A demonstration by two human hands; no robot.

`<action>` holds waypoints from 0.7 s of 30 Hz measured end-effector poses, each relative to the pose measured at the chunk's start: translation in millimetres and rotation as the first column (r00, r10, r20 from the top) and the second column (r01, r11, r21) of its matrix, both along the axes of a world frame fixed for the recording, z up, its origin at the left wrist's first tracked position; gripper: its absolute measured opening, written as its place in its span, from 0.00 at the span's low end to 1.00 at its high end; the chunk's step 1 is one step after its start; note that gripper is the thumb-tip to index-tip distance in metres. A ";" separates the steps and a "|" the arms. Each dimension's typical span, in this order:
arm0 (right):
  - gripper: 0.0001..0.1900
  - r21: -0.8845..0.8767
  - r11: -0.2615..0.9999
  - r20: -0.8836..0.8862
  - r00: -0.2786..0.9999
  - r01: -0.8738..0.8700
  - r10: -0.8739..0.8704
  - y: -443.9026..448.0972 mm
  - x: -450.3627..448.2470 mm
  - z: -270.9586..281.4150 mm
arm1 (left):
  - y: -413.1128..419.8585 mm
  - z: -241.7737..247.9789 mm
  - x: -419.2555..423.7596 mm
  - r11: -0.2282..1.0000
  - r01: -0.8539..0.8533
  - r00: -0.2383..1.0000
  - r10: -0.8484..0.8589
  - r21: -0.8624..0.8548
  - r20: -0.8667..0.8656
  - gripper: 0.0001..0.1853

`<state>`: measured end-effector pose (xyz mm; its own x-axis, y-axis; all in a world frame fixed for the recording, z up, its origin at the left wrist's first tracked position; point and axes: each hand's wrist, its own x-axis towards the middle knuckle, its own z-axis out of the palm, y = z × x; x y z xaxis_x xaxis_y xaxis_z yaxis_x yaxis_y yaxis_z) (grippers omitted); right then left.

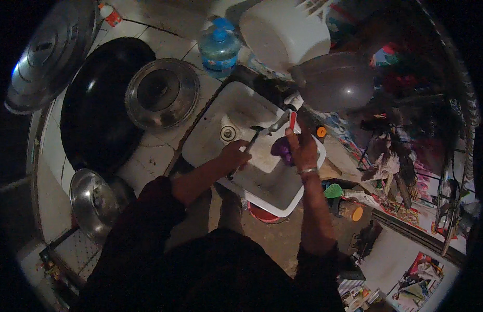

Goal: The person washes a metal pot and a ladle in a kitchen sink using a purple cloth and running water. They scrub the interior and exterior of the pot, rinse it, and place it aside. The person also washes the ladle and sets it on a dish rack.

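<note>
My left hand is closed around a thin dark utensil handle, held slanted over the white double-bowl sink. Its dark upper end lies beside the tip of a metal tap; what kind of utensil it is cannot be told. My right hand, with a bracelet at the wrist, is over the right side of the sink. A crumpled purple thing, perhaps a scrubber or cloth, sits in its palm. Its thumb and fingertips reach up to a red-marked lever by the tap.
Left of the sink stand a black wok, a round metal lid or bowl and a metal basin. Behind it are a blue-tinted water jug, a white bucket and a grey bowl. A red basin is underneath.
</note>
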<state>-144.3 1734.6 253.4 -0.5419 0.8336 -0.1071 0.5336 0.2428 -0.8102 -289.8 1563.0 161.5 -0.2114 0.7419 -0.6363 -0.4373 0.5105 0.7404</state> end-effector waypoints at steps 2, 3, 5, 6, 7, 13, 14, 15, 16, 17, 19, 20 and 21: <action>0.28 -0.071 0.989 -0.218 0.965 0.131 -0.144 -8.2 31.6 -47.8 | 5.6 0.1 -0.7 0.998 0.067 0.996 -0.067 0.004 -0.055 0.24; 0.27 -0.243 0.948 -0.202 0.945 0.207 -0.258 -12.7 45.3 -60.9 | 5.1 0.4 -2.6 0.996 0.092 0.992 -0.092 -0.004 -0.087 0.24; 0.27 -0.552 0.764 -0.112 0.878 0.335 -0.466 -13.4 78.5 -81.3 | 8.0 6.2 -4.8 0.982 0.183 0.970 -0.189 -0.053 -0.155 0.26; 0.24 -0.599 0.729 -0.130 0.859 0.330 -0.495 -5.7 97.4 -101.9 | 10.2 9.5 -6.4 0.971 0.226 0.953 -0.237 -0.077 -0.189 0.26; 0.22 -0.638 0.694 -0.143 0.835 0.332 -0.531 6.1 121.9 -124.5 | 12.6 11.1 -5.6 0.969 0.240 0.949 -0.247 -0.058 -0.195 0.26; 0.09 -0.679 0.702 -0.457 0.626 0.215 -0.633 44.7 74.9 -85.2 | 4.4 11.4 -7.1 0.964 0.242 0.911 -0.264 -0.108 -0.318 0.23; 0.09 -0.648 0.744 -0.532 0.603 0.162 -0.595 61.7 73.4 -97.9 | 7.8 17.0 -4.8 0.962 0.246 0.920 -0.270 -0.119 -0.283 0.23; 0.11 -0.595 0.753 -0.573 0.509 0.281 -0.643 56.7 41.3 -89.9 | 6.0 17.8 -8.7 0.962 0.228 0.931 -0.260 -0.150 -0.255 0.23; 0.11 -0.552 0.801 -0.601 0.554 0.234 -0.576 68.3 35.0 -100.5 | 8.6 16.9 -6.3 0.974 0.194 0.945 -0.217 -0.113 -0.244 0.22; 0.11 -0.507 0.842 -0.625 0.595 0.183 -0.505 82.2 27.9 -114.7 | 12.0 15.3 -3.9 0.984 0.160 0.957 -0.174 -0.077 -0.231 0.22; 0.20 -0.457 0.888 -0.550 0.769 0.050 -0.326 108.9 36.3 -160.9 | 17.2 14.6 2.2 0.994 0.104 0.977 -0.111 -0.045 -0.185 0.21; 0.24 -0.070 0.986 -0.441 0.883 0.149 -0.164 109.1 45.0 -177.2 | 22.3 19.7 7.0 0.995 0.090 0.984 -0.095 -0.039 -0.153 0.21; 0.29 0.334 0.931 -0.255 0.965 0.145 -0.059 106.6 51.0 -189.4 | 25.4 22.5 9.6 0.997 0.073 0.989 -0.077 -0.035 -0.125 0.21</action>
